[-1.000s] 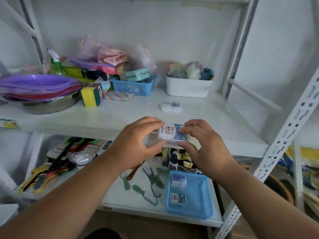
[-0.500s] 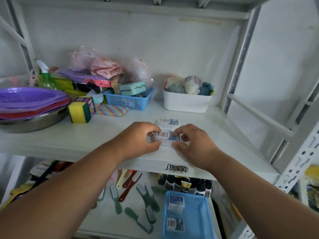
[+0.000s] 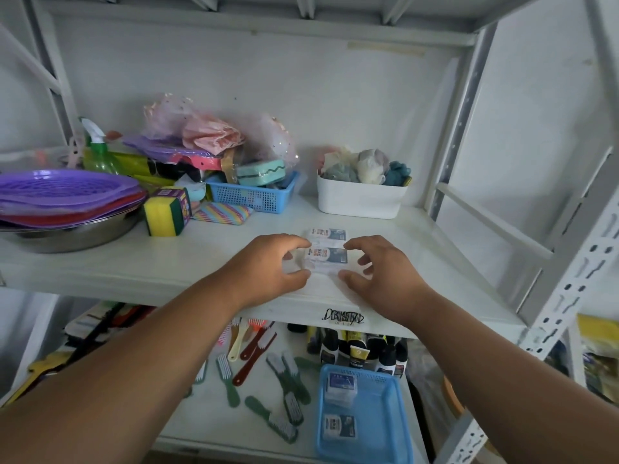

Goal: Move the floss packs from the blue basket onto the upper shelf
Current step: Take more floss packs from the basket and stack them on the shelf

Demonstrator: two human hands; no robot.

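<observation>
A floss pack (image 3: 325, 258) lies flat on the upper shelf (image 3: 207, 262), directly in front of a second floss pack (image 3: 326, 234) and touching or nearly touching it; both sit in front of the white tub (image 3: 360, 200), toward the shelf's front edge. The left hand (image 3: 268, 269) flanks the nearer pack on its left side, fingers curled over the pack's left end with thumb below; whether the fingertips pinch the pack or merely rest at it cannot be told. The right hand (image 3: 382, 272) flanks the pack on its right side, fingers loosely curled and spread, apart from the pack and holding nothing. Left of the white tub stand a small blue mesh basket (image 3: 254, 195), a striped pouch (image 3: 222, 213), a yellow-and-green sponge pack (image 3: 166, 211), and a stack of purple plates (image 3: 63, 195) in a steel bowl (image 3: 73, 234). Below the tub, on the lower shelf, the blue basket (image 3: 385, 420) holds two further floss packs, one toward its back (image 3: 342, 385) and one toward its front (image 3: 339, 426). Left of this basket lie scattered brushes (image 3: 284, 390); behind it stand dark bottles (image 3: 361, 353).
</observation>
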